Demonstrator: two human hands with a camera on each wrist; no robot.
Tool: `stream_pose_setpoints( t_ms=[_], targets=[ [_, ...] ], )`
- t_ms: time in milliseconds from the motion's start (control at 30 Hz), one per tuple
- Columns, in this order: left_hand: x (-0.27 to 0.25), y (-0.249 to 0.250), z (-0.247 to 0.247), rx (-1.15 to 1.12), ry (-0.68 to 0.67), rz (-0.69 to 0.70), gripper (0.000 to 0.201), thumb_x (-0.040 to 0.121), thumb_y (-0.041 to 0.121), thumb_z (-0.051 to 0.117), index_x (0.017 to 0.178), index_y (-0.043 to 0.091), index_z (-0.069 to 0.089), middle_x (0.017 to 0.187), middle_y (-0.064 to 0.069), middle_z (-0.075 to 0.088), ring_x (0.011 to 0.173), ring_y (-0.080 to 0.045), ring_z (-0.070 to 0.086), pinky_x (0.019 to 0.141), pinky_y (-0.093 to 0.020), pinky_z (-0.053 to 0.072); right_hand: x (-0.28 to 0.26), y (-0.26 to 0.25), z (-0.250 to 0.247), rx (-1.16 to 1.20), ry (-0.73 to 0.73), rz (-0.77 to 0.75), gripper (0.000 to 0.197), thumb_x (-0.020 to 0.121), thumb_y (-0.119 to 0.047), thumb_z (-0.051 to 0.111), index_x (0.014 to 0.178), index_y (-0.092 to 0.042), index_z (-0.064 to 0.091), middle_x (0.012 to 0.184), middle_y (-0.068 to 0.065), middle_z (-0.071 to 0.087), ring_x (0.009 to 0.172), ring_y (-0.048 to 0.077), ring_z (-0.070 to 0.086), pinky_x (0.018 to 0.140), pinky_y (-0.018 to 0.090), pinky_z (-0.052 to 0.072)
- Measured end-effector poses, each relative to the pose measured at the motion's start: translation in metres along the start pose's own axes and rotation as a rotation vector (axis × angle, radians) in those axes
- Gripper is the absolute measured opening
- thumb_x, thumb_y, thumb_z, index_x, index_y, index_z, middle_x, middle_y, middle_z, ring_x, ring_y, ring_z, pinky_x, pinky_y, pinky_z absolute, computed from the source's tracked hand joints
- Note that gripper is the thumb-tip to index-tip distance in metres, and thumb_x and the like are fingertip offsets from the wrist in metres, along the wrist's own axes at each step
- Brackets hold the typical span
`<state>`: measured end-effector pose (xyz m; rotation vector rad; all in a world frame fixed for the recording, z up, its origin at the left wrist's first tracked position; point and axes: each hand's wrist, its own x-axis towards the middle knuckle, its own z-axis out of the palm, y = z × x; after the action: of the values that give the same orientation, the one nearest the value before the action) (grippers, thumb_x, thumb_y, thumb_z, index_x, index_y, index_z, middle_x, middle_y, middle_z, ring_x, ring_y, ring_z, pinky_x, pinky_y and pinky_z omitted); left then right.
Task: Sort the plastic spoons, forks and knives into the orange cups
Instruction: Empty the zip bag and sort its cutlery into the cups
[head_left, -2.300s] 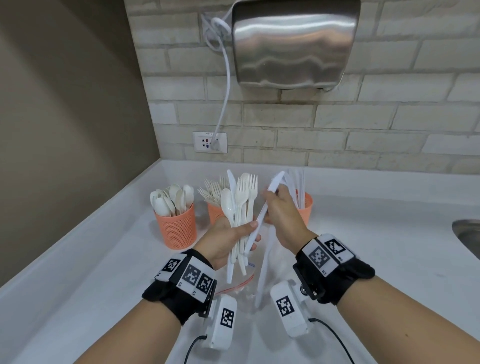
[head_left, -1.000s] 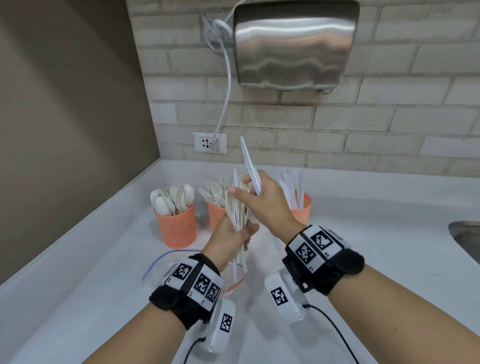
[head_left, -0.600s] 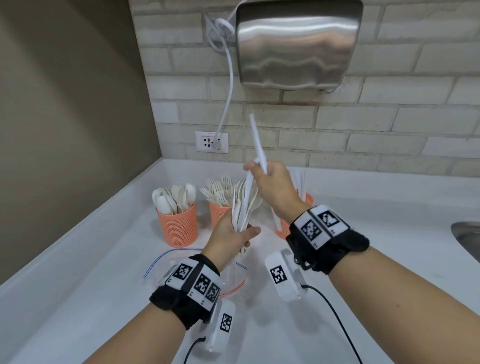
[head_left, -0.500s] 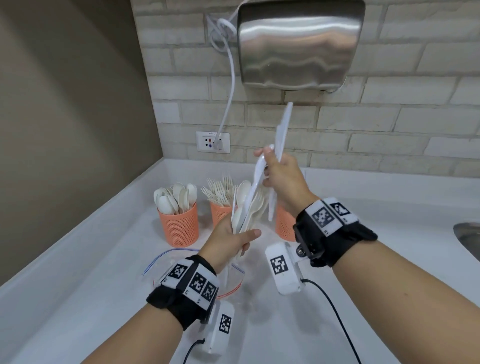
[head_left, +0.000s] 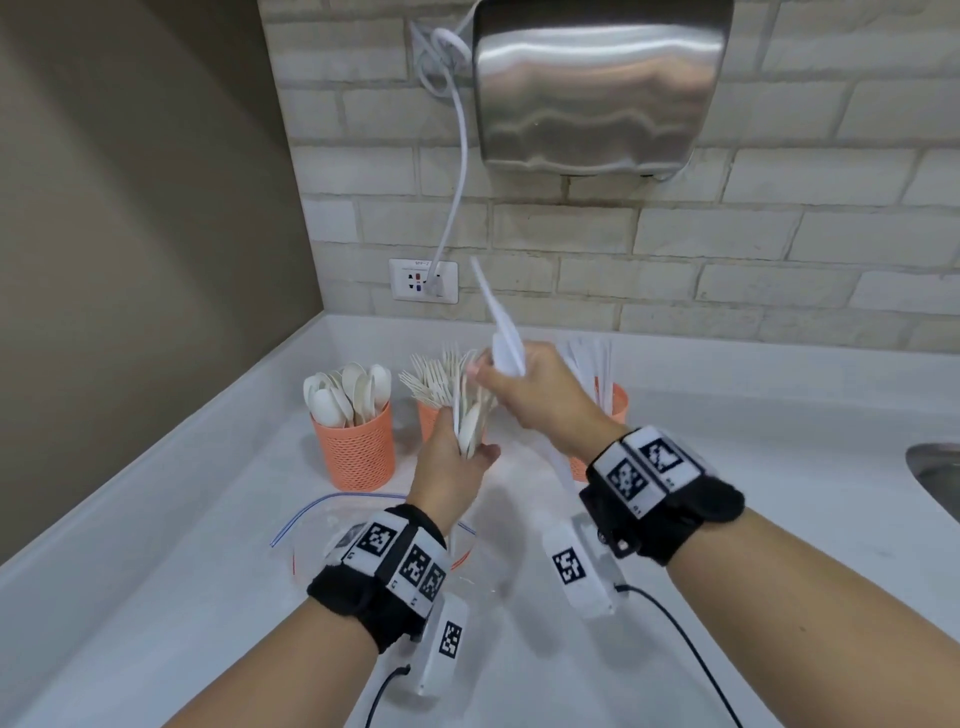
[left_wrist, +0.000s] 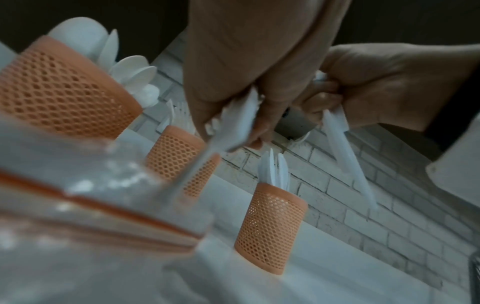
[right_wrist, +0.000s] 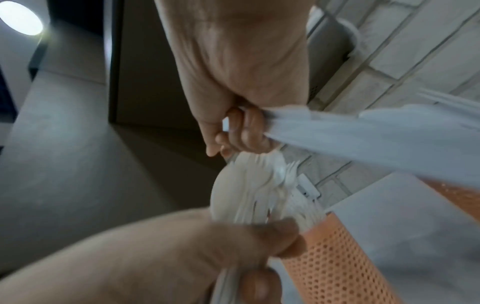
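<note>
The fingers (right_wrist: 246, 131) of the right hand (head_left: 540, 400) are curled tight round white plastic knives (head_left: 501, 332), which stick up above the fist and slant down below it; blur hides how many there are. Just beside it, lower and to the left, the left hand (head_left: 449, 467) has fingers and thumb clamped on a bundle of mixed cutlery (head_left: 470, 415), spoon bowls and fork tines fanned upward; the number in the bundle cannot be told. The two hands are near one another, and whether they touch is unclear.

Behind the hands stand three orange cups in a row along the back of the white counter (head_left: 779, 467). The spoon cup (head_left: 356, 449) is at the left, the fork cup (head_left: 427, 418) in the middle, partly hidden by the left hand, and the knife cup (head_left: 613, 402) at the right, behind the right wrist. The cups stand apart with bare counter between them.

A clear zip bag (head_left: 332, 525) lies on the counter under the left wrist. The counter's raised back edge meets a brick wall, a brown wall closes the left side, and a sink rim (head_left: 935, 478) shows at the far right. Bare counter lies between the knife cup and the sink.
</note>
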<state>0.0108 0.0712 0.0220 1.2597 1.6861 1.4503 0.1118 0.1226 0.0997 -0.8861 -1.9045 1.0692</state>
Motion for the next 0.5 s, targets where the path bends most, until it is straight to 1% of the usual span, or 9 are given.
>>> stream_pose_setpoints(
  t_ms=[33, 100, 167, 200, 267, 367, 433, 467, 500],
  targets=[
    [0.000, 0.001, 0.002, 0.060, 0.026, 0.036, 0.033, 0.087, 0.006, 0.058, 0.114, 0.017, 0.043, 0.092, -0.007, 0.057, 0.074, -0.021, 0.055, 0.063, -0.028, 0.045, -0.001, 0.004, 0.006, -0.093, 0.009, -0.006, 0.023, 0.082, -0.028, 0.069, 0.066, -0.015, 0.058, 0.052, -0.003, 0.049, 0.039, 0.004, 0.045, 0.044, 0.021, 0.037],
    [-0.003, 0.002, 0.005, 0.151, 0.085, 0.085, 0.044, 0.088, 0.004, 0.056, 0.128, 0.014, 0.040, 0.105, -0.005, 0.061, 0.093, -0.023, 0.060, 0.077, -0.029, 0.047, 0.000, 0.008, 0.014, -0.230, 0.045, 0.002, 0.028, 0.076, -0.033, 0.074, 0.062, -0.013, 0.059, 0.051, -0.001, 0.051, 0.045, 0.013, 0.046, 0.049, 0.026, 0.039],
    [-0.004, 0.000, 0.006, 0.232, 0.147, 0.132, 0.047, 0.088, 0.003, 0.055, 0.132, 0.011, 0.039, 0.111, -0.006, 0.063, 0.100, -0.023, 0.061, 0.082, -0.030, 0.047, -0.001, 0.008, 0.018, -0.295, 0.041, 0.013, 0.031, 0.075, -0.028, 0.075, 0.057, -0.013, 0.055, 0.049, -0.003, 0.047, 0.043, 0.012, 0.044, 0.045, 0.023, 0.037],
    [-0.004, -0.001, 0.007, 0.267, 0.171, 0.152, 0.044, 0.088, 0.004, 0.056, 0.129, 0.008, 0.041, 0.109, -0.008, 0.064, 0.100, -0.025, 0.061, 0.080, -0.031, 0.047, -0.002, 0.007, 0.019, -0.319, 0.030, 0.016, 0.031, 0.077, -0.024, 0.074, 0.057, -0.013, 0.053, 0.049, -0.003, 0.045, 0.042, 0.011, 0.042, 0.042, 0.019, 0.035],
    [-0.005, -0.001, 0.008, 0.289, 0.189, 0.156, 0.038, 0.087, 0.004, 0.057, 0.122, 0.004, 0.043, 0.101, -0.014, 0.064, 0.093, -0.029, 0.062, 0.074, -0.034, 0.047, -0.004, 0.005, 0.021, -0.348, 0.033, 0.014, 0.032, 0.080, -0.017, 0.068, 0.055, -0.013, 0.049, 0.049, -0.003, 0.043, 0.041, 0.010, 0.041, 0.040, 0.019, 0.032],
    [-0.003, 0.000, 0.011, 0.237, 0.179, 0.121, 0.032, 0.088, 0.008, 0.058, 0.116, 0.003, 0.044, 0.094, -0.017, 0.063, 0.086, -0.033, 0.061, 0.072, -0.037, 0.049, -0.004, -0.003, 0.016, -0.220, 0.115, -0.002, 0.038, 0.087, -0.014, 0.058, 0.052, -0.018, 0.043, 0.047, -0.004, 0.040, 0.038, 0.009, 0.038, 0.040, 0.021, 0.031],
    [-0.002, 0.000, 0.012, 0.209, 0.162, 0.100, 0.031, 0.089, 0.011, 0.057, 0.116, 0.003, 0.045, 0.089, -0.017, 0.060, 0.077, -0.032, 0.057, 0.065, -0.034, 0.045, -0.002, -0.011, 0.005, -0.111, 0.202, -0.045, 0.034, 0.093, -0.014, 0.052, 0.059, -0.018, 0.044, 0.051, -0.005, 0.038, 0.037, 0.004, 0.037, 0.037, 0.013, 0.029],
    [-0.003, 0.000, 0.013, 0.197, 0.150, 0.085, 0.032, 0.090, 0.012, 0.056, 0.118, 0.004, 0.044, 0.086, -0.016, 0.058, 0.072, -0.029, 0.054, 0.062, -0.031, 0.042, 0.000, -0.015, -0.001, -0.077, 0.244, -0.073, 0.029, 0.095, -0.015, 0.048, 0.067, -0.015, 0.045, 0.054, -0.005, 0.039, 0.041, 0.004, 0.037, 0.036, 0.009, 0.028],
    [-0.003, -0.002, 0.014, 0.181, 0.143, 0.063, 0.033, 0.091, 0.013, 0.055, 0.121, 0.005, 0.043, 0.084, -0.013, 0.055, 0.069, -0.025, 0.050, 0.062, -0.030, 0.040, 0.003, -0.018, -0.008, -0.057, 0.281, -0.096, 0.022, 0.097, -0.016, 0.044, 0.076, -0.013, 0.046, 0.058, -0.005, 0.039, 0.045, 0.005, 0.037, 0.037, 0.009, 0.030]
  ],
)
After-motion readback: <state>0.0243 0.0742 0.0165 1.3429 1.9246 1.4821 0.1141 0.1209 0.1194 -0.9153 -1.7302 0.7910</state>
